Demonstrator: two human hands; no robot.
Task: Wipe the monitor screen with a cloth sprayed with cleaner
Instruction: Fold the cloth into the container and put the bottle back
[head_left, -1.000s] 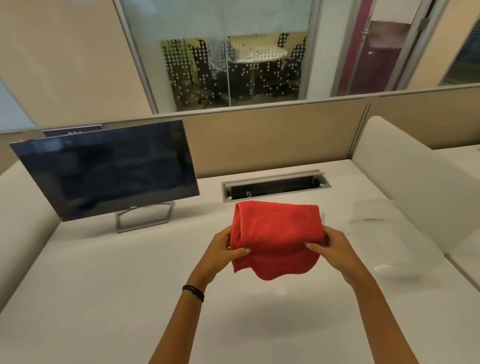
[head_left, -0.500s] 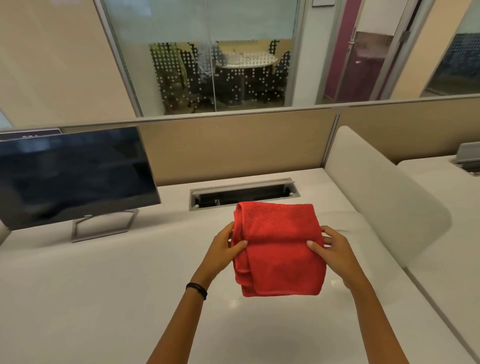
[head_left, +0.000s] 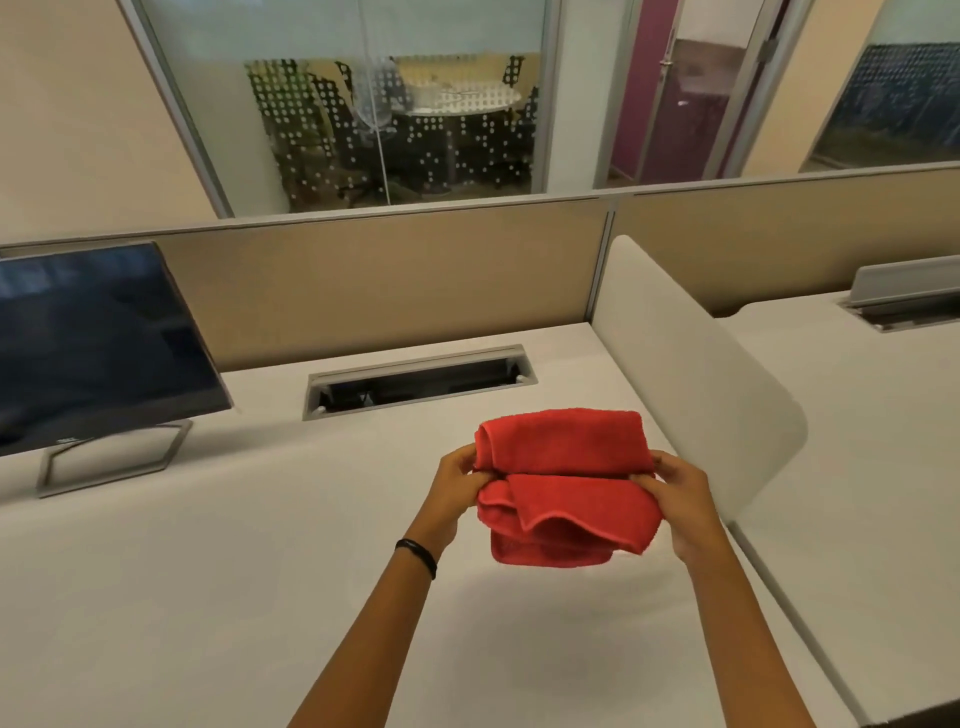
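Observation:
A red cloth (head_left: 563, 483) is held up above the white desk (head_left: 208, 597), folded over on itself with a loose edge hanging at the front. My left hand (head_left: 457, 480) pinches its left side and my right hand (head_left: 680, 499) pinches its right side. The dark monitor (head_left: 93, 343) stands on its grey stand at the far left of the desk, partly cut off by the frame edge, well away from both hands. No spray bottle is in view.
An open cable tray (head_left: 421, 382) is set into the desk behind the cloth. A rounded white divider (head_left: 691, 374) rises just right of my right hand. A beige partition (head_left: 389, 280) runs along the back, with a neighbouring desk (head_left: 852, 415) beyond the divider.
The cloth has been folded over once more, its lower half now bunched with a loose edge in front. The view has swung right, so the monitor sits further left.

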